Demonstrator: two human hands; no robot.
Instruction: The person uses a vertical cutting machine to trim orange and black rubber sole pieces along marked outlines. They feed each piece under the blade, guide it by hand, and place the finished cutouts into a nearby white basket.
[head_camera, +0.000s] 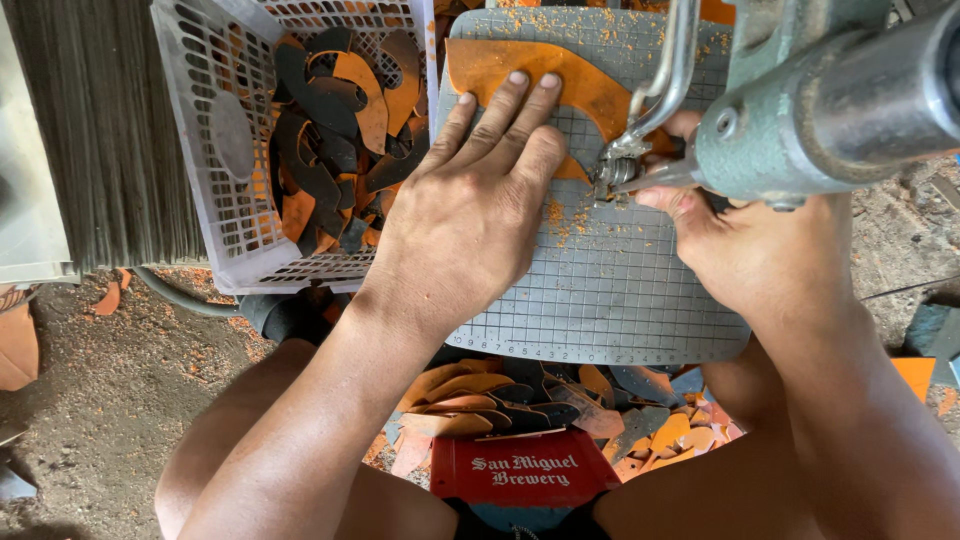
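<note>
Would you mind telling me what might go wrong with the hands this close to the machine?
The right hand sits right beside the machine's needle foot, so a finger could get caught. The left hand presses the orange curved piece flat; a slip might spoil the work. Orange crumbs may snag the piece.

this looks like a small, rough workshop, probably one making shoe or leather parts, though the view is too tight to be sure. just right of the left hand's fingers (505, 105) a heavy grey-green machine (830, 110) hangs over a gridded cutting mat (610, 290) dusted with orange shavings. left of those fingers a white plastic basket (205, 130) holds curved orange and dark cut pieces (335, 120). below the wrists more offcuts (560, 400) pile in a red crate (520, 470), above a gritty bare floor (110, 400).
</note>
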